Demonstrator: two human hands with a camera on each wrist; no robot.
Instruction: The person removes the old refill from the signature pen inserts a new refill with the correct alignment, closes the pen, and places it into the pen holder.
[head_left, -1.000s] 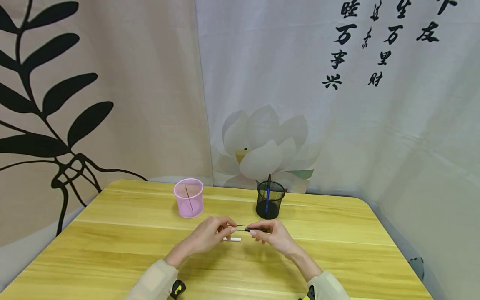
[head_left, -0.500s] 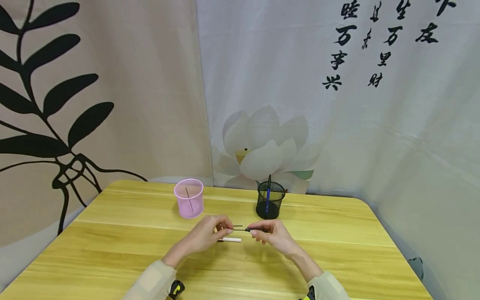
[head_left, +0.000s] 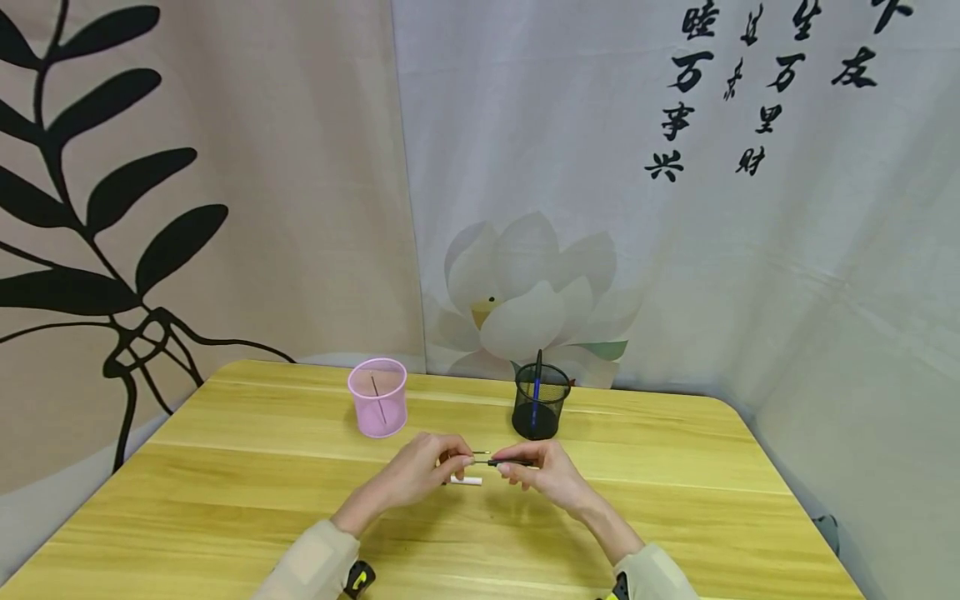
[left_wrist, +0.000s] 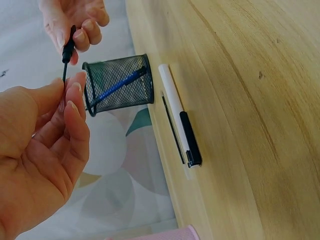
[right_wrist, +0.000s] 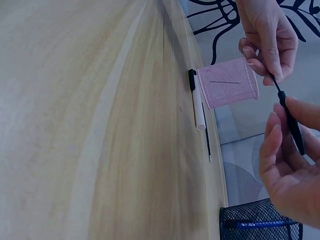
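Above the table, my right hand holds a black tapered pen section between thumb and fingers. A thin dark refill comes out of its narrow end. My left hand pinches that refill between thumb and fingertips, which hide its far end. Below the hands, a white pen barrel with a black clip end lies on the wooden table. Alongside the barrel lies a second thin refill with a pale metal tip, apart from both hands.
Behind the left hand stands a pink mesh cup showing a thin dark line. Behind the right hand is a black mesh cup with a blue pen in it. A printed curtain hangs past the table's back edge.
My left hand shifted slightly left along the refill, then came back right, closer to the black pen section. The right hand has stayed almost still; the things on the table have not moved.
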